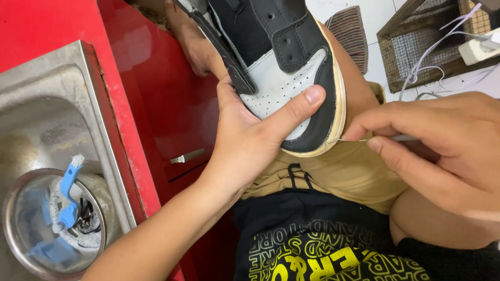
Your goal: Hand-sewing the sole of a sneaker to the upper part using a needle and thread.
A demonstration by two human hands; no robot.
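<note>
1. While it rests on the person's lap over tan shorts (343, 172), the black-and-white leather sneaker (283, 70) lies with its long axis running from the upper left down to the lower right, toe end nearest the hands and heel out of view at the top edge.
2. The left hand (250, 137) grasps the sneaker from beneath and to its left, the thumb pressed flat across the perforated white toe panel.
3. The right hand (455, 147), just right of the toe, pinches a thin metal needle-like tool (355, 140) between thumb and forefinger; the tool's tip meets the cream rubber sole edge (339, 101) at the toe.
4. Left of the left forearm stands a red cabinet (162, 105) with a stainless steel sink (43, 106) set in it.
5. In the sink sits a round metal bowl (15, 227) holding a blue plastic brush (67, 195).
6. Beyond the right hand, a wire-mesh wooden crate (421, 40) and white cables (451, 61) lie on the tiled floor.
</note>
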